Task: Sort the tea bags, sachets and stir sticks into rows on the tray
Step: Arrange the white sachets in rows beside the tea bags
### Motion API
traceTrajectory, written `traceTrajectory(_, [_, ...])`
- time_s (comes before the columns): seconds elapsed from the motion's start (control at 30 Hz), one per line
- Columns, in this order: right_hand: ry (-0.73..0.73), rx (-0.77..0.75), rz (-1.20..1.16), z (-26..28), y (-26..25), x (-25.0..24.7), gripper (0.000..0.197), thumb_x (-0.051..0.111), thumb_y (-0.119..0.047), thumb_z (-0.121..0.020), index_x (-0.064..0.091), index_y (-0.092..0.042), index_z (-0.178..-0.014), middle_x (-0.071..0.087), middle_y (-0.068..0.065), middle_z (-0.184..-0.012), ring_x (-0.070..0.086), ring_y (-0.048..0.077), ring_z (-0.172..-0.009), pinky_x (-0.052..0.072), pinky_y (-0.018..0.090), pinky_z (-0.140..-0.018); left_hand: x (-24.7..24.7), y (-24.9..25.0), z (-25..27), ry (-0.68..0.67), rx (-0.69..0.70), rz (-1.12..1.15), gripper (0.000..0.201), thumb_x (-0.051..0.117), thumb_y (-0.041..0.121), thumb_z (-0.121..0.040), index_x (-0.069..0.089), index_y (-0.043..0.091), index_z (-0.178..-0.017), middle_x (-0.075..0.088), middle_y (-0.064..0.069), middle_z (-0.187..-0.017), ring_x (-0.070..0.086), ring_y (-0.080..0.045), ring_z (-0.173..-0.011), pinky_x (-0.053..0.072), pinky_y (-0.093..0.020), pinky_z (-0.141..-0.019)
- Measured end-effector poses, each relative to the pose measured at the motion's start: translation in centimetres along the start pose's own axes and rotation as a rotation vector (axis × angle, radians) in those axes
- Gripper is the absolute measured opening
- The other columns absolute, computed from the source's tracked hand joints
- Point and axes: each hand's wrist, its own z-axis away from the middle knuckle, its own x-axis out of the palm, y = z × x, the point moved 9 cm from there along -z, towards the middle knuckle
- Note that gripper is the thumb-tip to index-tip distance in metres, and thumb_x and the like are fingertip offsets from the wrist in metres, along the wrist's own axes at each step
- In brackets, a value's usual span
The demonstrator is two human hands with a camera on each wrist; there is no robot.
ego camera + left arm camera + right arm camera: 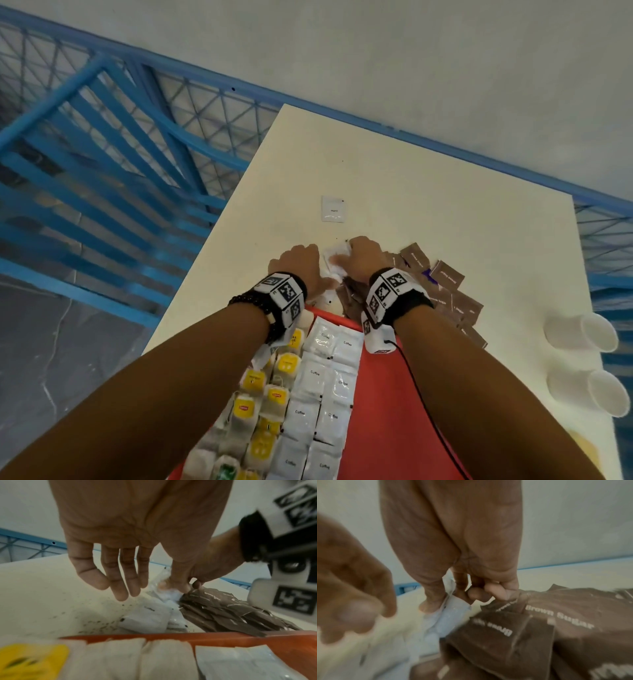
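A red tray (383,394) near me holds a row of yellow-tagged tea bags (274,397) and two rows of white coffee sachets (325,387). Both hands hover just past its far rim. My right hand (363,257) pinches a white sachet (450,609) between thumb and fingers at the edge of a brown sugar sachet pile (445,274). My left hand (298,260) hangs beside it with its fingers (118,582) straight and loose, holding nothing. Its thumb lies close to the pinched sachet. More white sachets (145,618) lie on the table under the hands.
One white sachet (333,209) lies alone farther out on the cream table (445,192). Two paper cups (582,332) lie on their sides at the right edge. Dark specks (96,622) are scattered beside the tray. A blue railing (102,171) runs along the left.
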Motion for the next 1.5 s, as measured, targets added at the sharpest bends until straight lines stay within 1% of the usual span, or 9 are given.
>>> traceTrajectory(0.1, [0.005, 0.0, -0.171, 0.1, 0.8, -1.5, 0.037, 0.047, -0.037, -0.095, 0.062, -0.006, -0.109, 0.066, 0.013, -0.108, 0.063, 0.033, -0.105, 0.051, 0.041, -0.092, 1.4, 1.4, -1.1, -0.025, -0.015, -0.06, 0.084, 0.072, 0.063, -0.076, 0.039, 0.015, -0.136, 0.047, -0.007, -0.132, 0.05, -0.029, -0.123, 0.042, -0.043, -0.096])
traceTrajectory(0.23, [0.049, 0.06, -0.269, 0.2, 3.3, -4.0, 0.039, 0.044, -0.031, -0.098, 0.052, -0.004, -0.126, 0.058, 0.009, -0.12, 0.056, 0.029, -0.114, 0.043, 0.034, -0.093, 2.2, 2.0, -2.0, -0.039, 0.014, -0.141, 0.075, 0.08, 0.043, -0.078, 0.038, 0.012, -0.132, 0.044, -0.007, -0.128, 0.052, -0.031, -0.119, 0.046, -0.043, -0.091])
traceTrajectory(0.4, [0.149, 0.072, -0.436, -1.8, 3.4, -6.0, 0.024, 0.068, -0.022, -0.087, 0.069, 0.002, -0.09, 0.071, 0.013, -0.09, 0.067, 0.03, -0.083, 0.058, 0.044, -0.08, 2.1, 1.0, -2.6, -0.029, 0.058, -0.044, 0.046, 0.055, 0.013, -0.095, 0.039, 0.008, -0.137, 0.047, -0.016, -0.133, 0.054, -0.034, -0.119, 0.045, -0.038, -0.093])
traceTrajectory(0.6, [0.109, 0.158, -0.623, -5.8, -0.3, -4.7, 0.034, 0.074, -0.014, -0.084, 0.048, -0.013, -0.062, 0.052, 0.01, -0.072, 0.054, 0.023, -0.07, 0.053, 0.033, -0.062, -1.7, -2.6, -2.7, 0.029, 0.01, 0.393, 0.045, 0.081, 0.034, -0.079, 0.062, 0.01, -0.111, 0.061, -0.009, -0.119, 0.056, -0.029, -0.114, 0.041, -0.028, -0.085])
traceTrajectory(0.73, [0.13, 0.155, -0.463, -8.3, -2.3, -4.1, 0.018, 0.07, -0.03, -0.087, 0.063, -0.013, -0.084, 0.063, 0.007, -0.094, 0.066, 0.021, -0.082, 0.059, 0.03, -0.074, -5.0, -5.9, -1.2, 0.105, -0.059, 0.652, 0.05, 0.086, 0.043, -0.071, 0.045, 0.016, -0.065, 0.047, 0.003, -0.068, 0.049, -0.015, -0.064, 0.033, -0.026, -0.055])
traceTrajectory(0.87, [0.195, 0.223, -0.141, -9.8, -3.7, -4.4, 0.056, 0.071, -0.039, -0.082, 0.062, -0.006, -0.126, 0.059, 0.012, -0.134, 0.05, 0.032, -0.129, 0.042, 0.042, -0.108, -6.1, -8.3, 1.2, 0.048, -0.07, 0.931, 0.055, 0.089, 0.039, -0.066, 0.041, 0.012, -0.068, 0.038, -0.008, -0.067, 0.049, -0.019, -0.058, 0.043, -0.032, -0.056])
traceTrajectory(1.2, [0.242, 0.084, -0.154, -7.7, -5.5, -4.1, 0.01, 0.07, -0.016, -0.084, 0.063, -0.009, -0.081, 0.061, 0.008, -0.092, 0.059, 0.025, -0.091, 0.044, 0.028, -0.075, -5.5, -11.3, 5.9, -0.044, -0.045, 1.2, 0.045, 0.081, 0.008, -0.078, 0.058, -0.014, -0.109, 0.074, -0.015, -0.092, 0.073, -0.026, -0.081, 0.057, -0.03, -0.061])
traceTrajectory(1.33, [0.19, -0.024, -0.497, -2.6, -4.6, -5.3, 0.045, 0.079, -0.012, -0.077, 0.039, -0.019, -0.056, 0.045, 0.003, -0.064, 0.046, 0.02, -0.064, 0.049, 0.033, -0.061, -5.1, -9.5, 7.9, -0.182, 0.012, 1.404, 0.017, 0.062, -0.003, -0.092, 0.049, 0.0, -0.103, 0.068, -0.024, -0.089, 0.073, -0.026, -0.072, 0.06, -0.032, -0.06])
traceTrajectory(1.5, [0.08, -0.074, -0.598, 9.1, -3.7, -6.7, 0.033, 0.081, -0.023, -0.08, 0.053, -0.017, -0.063, 0.056, -0.007, -0.058, 0.053, 0.008, -0.052, 0.043, 0.02, -0.05, -2.9, -6.4, 10.5, -0.253, 0.074, 1.443, 0.027, 0.046, -0.002, -0.101, 0.055, 0.011, -0.123, 0.06, -0.02, -0.09, 0.059, -0.023, -0.06, 0.052, -0.03, -0.052])
